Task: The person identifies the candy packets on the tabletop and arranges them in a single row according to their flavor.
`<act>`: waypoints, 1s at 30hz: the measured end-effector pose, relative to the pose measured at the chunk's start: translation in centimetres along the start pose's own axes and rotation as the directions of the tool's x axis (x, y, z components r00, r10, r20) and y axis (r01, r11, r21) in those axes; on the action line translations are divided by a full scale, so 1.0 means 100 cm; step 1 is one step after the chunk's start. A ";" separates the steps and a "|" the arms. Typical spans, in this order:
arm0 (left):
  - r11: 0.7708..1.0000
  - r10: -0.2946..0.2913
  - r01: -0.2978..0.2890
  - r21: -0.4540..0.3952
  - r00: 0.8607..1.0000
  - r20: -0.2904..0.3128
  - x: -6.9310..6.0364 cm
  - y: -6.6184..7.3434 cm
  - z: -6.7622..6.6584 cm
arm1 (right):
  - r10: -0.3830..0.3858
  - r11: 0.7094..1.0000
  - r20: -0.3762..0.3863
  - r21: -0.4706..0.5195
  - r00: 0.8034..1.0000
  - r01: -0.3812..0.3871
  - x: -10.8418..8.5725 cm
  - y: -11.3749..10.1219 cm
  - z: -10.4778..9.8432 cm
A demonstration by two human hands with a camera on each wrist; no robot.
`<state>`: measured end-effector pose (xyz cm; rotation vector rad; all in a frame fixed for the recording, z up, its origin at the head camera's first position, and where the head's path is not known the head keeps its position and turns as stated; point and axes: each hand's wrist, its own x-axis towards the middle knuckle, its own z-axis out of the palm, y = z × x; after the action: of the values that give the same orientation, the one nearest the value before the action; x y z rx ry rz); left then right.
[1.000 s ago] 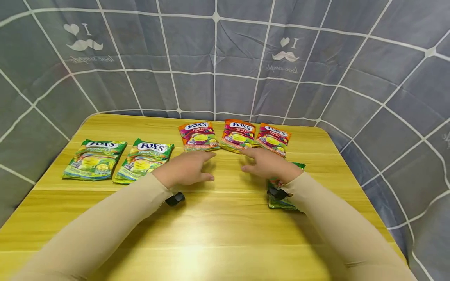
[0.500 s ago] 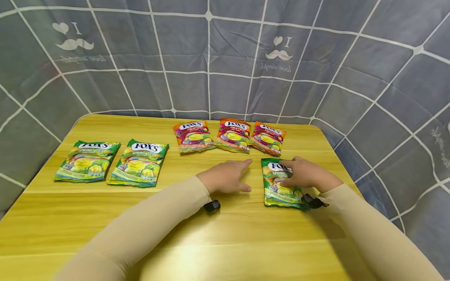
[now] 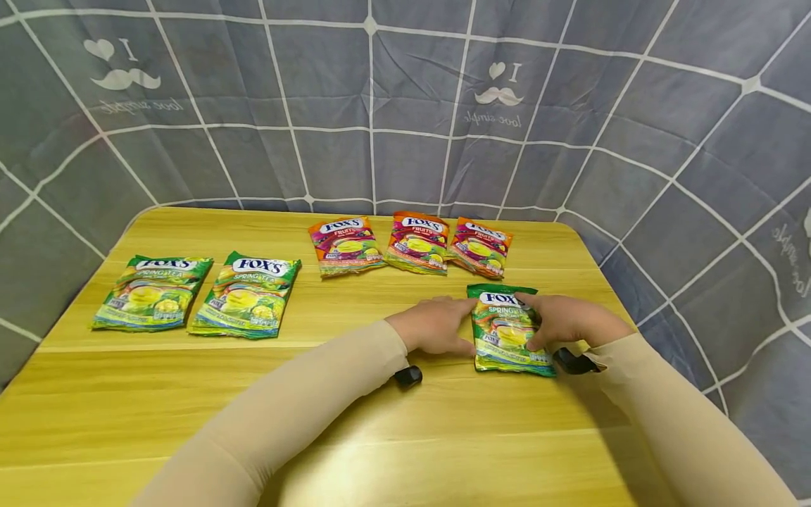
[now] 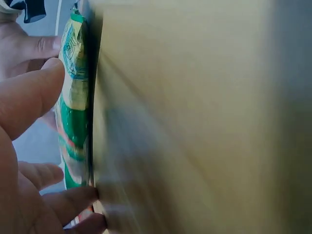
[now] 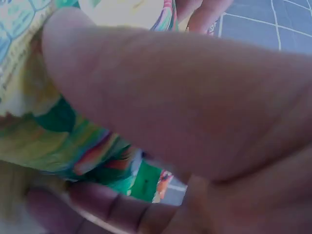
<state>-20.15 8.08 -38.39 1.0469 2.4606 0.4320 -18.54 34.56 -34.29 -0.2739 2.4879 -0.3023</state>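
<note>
from here i have the fox's spring tea bag (image 3: 503, 336) lying on the wood-grain table (image 3: 456, 429), seemingly steadied between the left hand (image 3: 437, 327), digits apart, and the right hand (image 3: 573, 322), whose grip i can't tell

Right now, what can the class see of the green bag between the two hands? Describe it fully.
The green bag lies face up, slightly plump, on the wooden table. It looks like shiny, crinkled plastic, with a dark green top end, a partly covered FOX'S logo, SPRING TEA below that and a pale yellow picture lower down. The right-hand grip touches its right side; the left-hand grip is at its left edge, contact unclear.
</note>
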 end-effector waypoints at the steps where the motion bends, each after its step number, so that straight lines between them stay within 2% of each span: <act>1: 1.000 0.001 -0.001 0.001 1.000 0.006 0.001 0.001 0.001 | -0.011 1.000 -0.001 0.014 1.000 0.011 0.001 0.000 0.001; 5: 1.000 0.006 -0.006 -0.003 1.000 0.016 0.001 0.004 0.004 | -0.035 0.997 -0.018 0.073 0.999 0.036 0.002 0.001 0.004; 8: 0.999 0.003 -0.003 -0.035 1.000 0.002 0.000 0.002 0.006 | -0.066 0.989 -0.058 0.129 0.996 0.073 0.002 0.002 0.009; 11: 0.993 0.004 -0.007 -0.117 1.000 -0.021 -0.002 -0.002 0.007 | -0.102 0.976 -0.113 0.182 0.988 0.122 0.003 0.001 0.015; 15: 0.971 -0.006 -0.011 -0.238 0.997 -0.071 -0.008 -0.007 0.004 | -0.086 0.960 -0.188 0.248 0.978 0.132 0.005 -0.010 0.020; 19: 0.950 -0.056 0.010 -0.311 0.988 -0.141 -0.020 -0.015 -0.001 | -0.074 0.945 -0.246 0.292 0.966 0.147 0.016 -0.028 0.023; 24: 0.932 -0.117 0.044 -0.360 0.976 -0.185 -0.033 -0.029 -0.001 | -0.117 0.969 -0.226 0.188 0.967 0.161 0.029 -0.046 0.026; 27: 0.918 -0.118 0.034 -0.394 0.974 -0.192 -0.037 -0.033 0.000 | -0.093 0.983 -0.182 0.141 0.979 0.119 0.029 -0.050 0.025; 30: 0.919 -0.117 0.040 -0.393 0.978 -0.174 -0.038 -0.037 0.001 | -0.043 0.987 -0.144 0.148 0.989 0.065 0.029 -0.052 0.024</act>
<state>-19.95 2.88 -39.10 0.7665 2.4267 0.9911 -18.77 28.50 -36.37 -0.2654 2.5811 -0.5486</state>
